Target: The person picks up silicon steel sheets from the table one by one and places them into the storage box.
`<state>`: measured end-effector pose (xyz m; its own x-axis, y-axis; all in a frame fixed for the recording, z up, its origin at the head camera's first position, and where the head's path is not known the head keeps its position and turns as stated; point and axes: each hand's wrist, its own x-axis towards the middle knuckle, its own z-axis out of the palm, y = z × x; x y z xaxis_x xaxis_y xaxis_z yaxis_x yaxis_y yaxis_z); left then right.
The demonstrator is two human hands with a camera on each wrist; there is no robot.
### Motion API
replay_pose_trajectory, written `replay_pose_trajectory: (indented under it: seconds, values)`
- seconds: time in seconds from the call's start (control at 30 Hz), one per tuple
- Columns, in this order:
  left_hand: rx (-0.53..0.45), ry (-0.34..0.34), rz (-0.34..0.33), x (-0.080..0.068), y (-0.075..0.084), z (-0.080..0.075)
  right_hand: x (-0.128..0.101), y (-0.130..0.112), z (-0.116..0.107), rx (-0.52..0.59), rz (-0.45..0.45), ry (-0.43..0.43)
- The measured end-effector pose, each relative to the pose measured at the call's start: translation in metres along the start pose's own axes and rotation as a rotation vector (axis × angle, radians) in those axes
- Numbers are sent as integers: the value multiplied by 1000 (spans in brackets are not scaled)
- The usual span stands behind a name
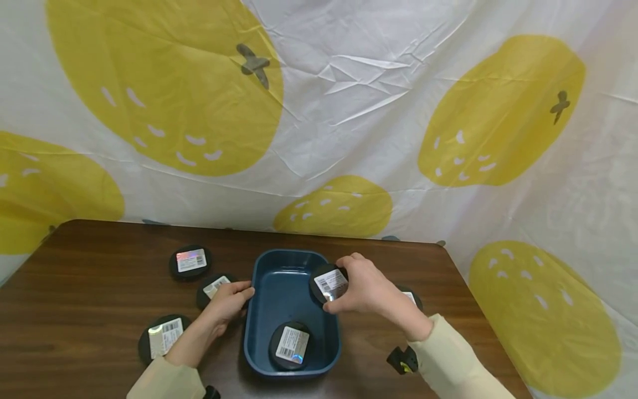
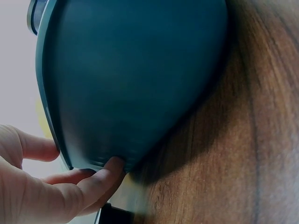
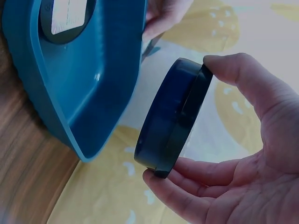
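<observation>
While one labelled disc (image 1: pixel 290 344) inside, blue tub (image 1: pixel 264 266) otherwise bare.

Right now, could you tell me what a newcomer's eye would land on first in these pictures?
First, the blue tub at the middle of the brown table, with one labelled black round tin lying inside near its front end. Next, the right hand holds another black tin by its edge over the tub's right rim, while the left hand touches the tub's left wall. Behind hangs a white sheet with big yellow fruit shapes.
</observation>
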<state>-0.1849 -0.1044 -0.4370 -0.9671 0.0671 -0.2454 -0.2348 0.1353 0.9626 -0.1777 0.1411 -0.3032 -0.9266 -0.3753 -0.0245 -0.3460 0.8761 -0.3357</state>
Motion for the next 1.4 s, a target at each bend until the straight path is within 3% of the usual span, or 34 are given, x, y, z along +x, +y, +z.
replay_pose_trajectory:
  seconds: [0.33,0.77,1.4]
  values:
    - [-2,-1,-9,0,-2,-1,1,-8,4,-16,-58,-12]
    - [-15,11,13,-1,-2,-1,-2,-20,10,18,-91,-120]
    - [12,-12,-2,-2,1,-1,1,-27,21,-63,-154,-195]
